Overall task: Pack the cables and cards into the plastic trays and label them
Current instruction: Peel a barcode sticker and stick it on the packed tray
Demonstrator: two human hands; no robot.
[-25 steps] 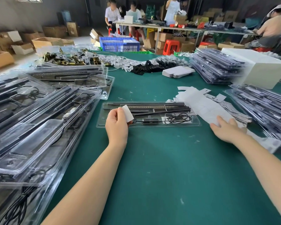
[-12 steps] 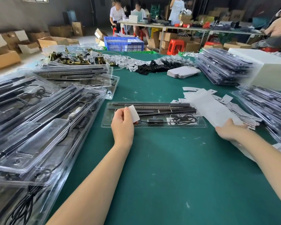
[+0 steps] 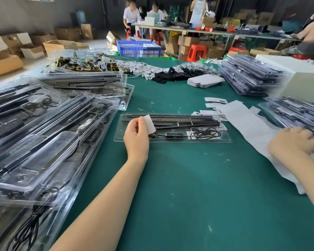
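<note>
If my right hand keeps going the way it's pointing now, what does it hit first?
Probably the stack of packed trays at the table's right edge. The right hand points right and slightly away over the white label sheets, fingertips already at the stack; blur hides actual contact.

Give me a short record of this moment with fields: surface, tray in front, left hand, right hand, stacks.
surface: green table
tray in front: clear tray with black rods and a coiled cable
left hand: left hand pinches a white label over the tray
right hand: right hand on the stack of trays at right; grip unclear
stacks: filled trays at left
</note>
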